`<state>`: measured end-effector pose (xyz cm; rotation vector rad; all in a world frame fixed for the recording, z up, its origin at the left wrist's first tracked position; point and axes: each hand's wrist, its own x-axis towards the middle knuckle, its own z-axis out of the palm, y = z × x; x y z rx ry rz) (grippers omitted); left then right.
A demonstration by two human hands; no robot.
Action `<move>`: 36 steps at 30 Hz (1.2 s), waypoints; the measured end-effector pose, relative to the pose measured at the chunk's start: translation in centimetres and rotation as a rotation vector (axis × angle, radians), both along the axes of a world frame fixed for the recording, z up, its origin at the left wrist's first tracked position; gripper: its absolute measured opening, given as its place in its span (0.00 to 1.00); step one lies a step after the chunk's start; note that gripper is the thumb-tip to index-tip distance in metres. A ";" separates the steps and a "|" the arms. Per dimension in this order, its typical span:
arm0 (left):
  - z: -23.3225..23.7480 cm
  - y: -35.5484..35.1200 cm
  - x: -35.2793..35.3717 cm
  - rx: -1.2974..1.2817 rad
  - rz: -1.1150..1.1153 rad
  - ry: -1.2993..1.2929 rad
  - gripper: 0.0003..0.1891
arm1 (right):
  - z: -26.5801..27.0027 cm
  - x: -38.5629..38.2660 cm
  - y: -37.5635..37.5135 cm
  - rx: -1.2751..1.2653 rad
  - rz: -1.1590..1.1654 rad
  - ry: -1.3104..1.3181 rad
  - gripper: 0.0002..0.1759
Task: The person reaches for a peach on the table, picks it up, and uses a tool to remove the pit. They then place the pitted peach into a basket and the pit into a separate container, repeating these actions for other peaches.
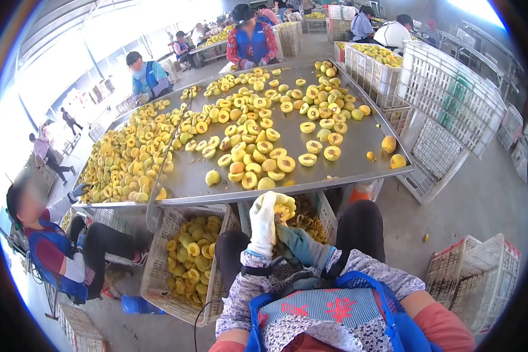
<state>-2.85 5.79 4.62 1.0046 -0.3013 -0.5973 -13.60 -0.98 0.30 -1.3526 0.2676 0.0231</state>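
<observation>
In the head view my left hand (263, 222), in a white glove, is wrapped round a yellow peach half (284, 207) just in front of the table edge. Close against it is my right hand (306, 246), in a grey-green glove, with its fingers closed near the fruit. Whatever it may hold is hidden. Under my hands stands a crate (328, 218) with peach scraps (305, 226) in it. Many halved yellow peaches (240, 146), some with the pit still inside, lie on the metal table (199, 170) ahead.
A white crate of peach halves (190, 261) stands by my left knee. At the left sits a co-worker (56, 252); others work beyond the table. Stacked plastic crates (452, 88) rise at the right, with more crates (475, 276) on the floor. A hose (158, 182) crosses the table.
</observation>
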 end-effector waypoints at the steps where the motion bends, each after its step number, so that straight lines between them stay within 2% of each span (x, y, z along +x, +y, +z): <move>1: -0.9 0.2 1.0 0.045 -0.078 -0.066 0.17 | 0.5 0.2 0.1 0.020 0.026 0.089 0.34; 2: -1.3 0.3 1.7 0.089 -0.157 -0.135 0.18 | 1.2 0.3 -0.4 0.025 0.029 0.090 0.34; 4: -1.5 0.4 2.0 0.100 -0.173 -0.171 0.19 | 2.2 0.1 -2.0 0.435 0.386 0.263 0.34; 5: -1.4 0.5 2.1 0.103 -0.238 -0.160 0.19 | 1.4 0.2 -2.4 0.537 0.460 0.236 0.32; 8: -1.7 0.3 2.5 0.104 -0.340 -0.080 0.19 | 1.8 -0.1 -2.8 0.549 0.466 0.156 0.31; 9: -2.3 -0.2 2.3 -0.051 -0.302 0.078 0.18 | 1.9 -0.2 -2.8 0.568 0.472 0.174 0.31; 10: -3.0 -0.3 1.9 -0.195 -0.252 0.247 0.18 | 3.1 0.0 -2.6 0.273 0.346 0.121 0.30; 11: -3.3 -0.4 1.7 -0.164 -0.205 0.266 0.18 | 3.3 0.0 -2.0 -0.007 0.226 0.077 0.28; 12: -3.3 -0.6 1.9 -0.132 -0.157 0.281 0.18 | 0.3 1.0 -1.7 0.138 0.147 0.104 0.22; 13: -2.6 -0.7 1.5 -0.103 -0.095 0.287 0.18 | -3.9 1.8 -2.0 -0.046 0.107 -0.024 0.21; 14: -2.1 -0.7 1.1 -0.075 -0.038 0.288 0.18 | -4.4 1.6 -1.6 -0.016 0.120 -0.003 0.21; 16: -2.3 -0.7 1.7 -0.093 -0.032 0.295 0.17 | -4.3 2.5 -2.2 -0.498 0.001 -0.374 0.24; 17: -2.0 -0.5 1.8 -0.117 0.000 0.357 0.16 | -2.4 2.5 -2.4 -0.420 0.070 -0.155 0.25; 19: -1.3 -0.4 2.0 -0.144 0.091 0.449 0.13 | -1.6 2.5 -2.7 -0.382 0.120 -0.194 0.22; 20: -2.4 -0.1 3.3 -0.240 0.050 0.482 0.12 | -1.7 2.6 -2.9 -0.359 0.164 -0.238 0.20; 21: -3.2 0.3 4.8 -0.325 0.046 0.453 0.12 | -2.5 2.9 -3.4 -0.513 0.176 -0.205 0.20; 22: -3.5 0.7 6.1 -0.413 0.040 0.421 0.11 | -3.0 2.8 -3.7 -0.501 0.181 -0.203 0.20; 24: -2.7 1.7 7.5 -0.331 0.160 0.380 0.11 | -3.8 2.9 -4.3 -1.013 0.231 -0.012 0.20; 25: -2.3 1.7 7.7 -0.195 0.251 0.204 0.12 | -3.8 2.8 -4.2 -0.942 0.135 -0.008 0.20; 26: -1.9 1.7 7.8 -0.194 0.256 0.200 0.12 | -3.7 3.3 -4.3 -0.940 0.139 -0.013 0.20; 28: -1.0 1.9 7.0 -0.064 0.371 0.301 0.14 | -3.4 4.0 -4.0 -0.631 -0.047 -0.030 0.20; 29: -1.1 1.6 6.3 -0.058 0.376 0.254 0.16 | -4.2 4.7 -3.7 -0.496 -0.092 -0.188 0.19; 30: -1.4 1.1 5.8 -0.052 0.371 0.256 0.16 | -4.3 5.2 -3.4 -0.492 -0.097 -0.183 0.19; 32: -2.2 0.2 5.1 0.076 0.307 -0.061 0.17 | -2.8 5.8 -2.8 -0.448 -0.099 -0.246 0.19; 34: -2.8 -0.6 5.0 0.064 0.240 -0.044 0.21 | -0.6 5.3 -3.2 -0.472 -0.071 -0.218 0.18; 36: -2.1 -1.5 4.6 0.114 0.303 -0.089 0.18 | 0.5 4.6 -3.9 -0.923 -0.028 0.055 0.18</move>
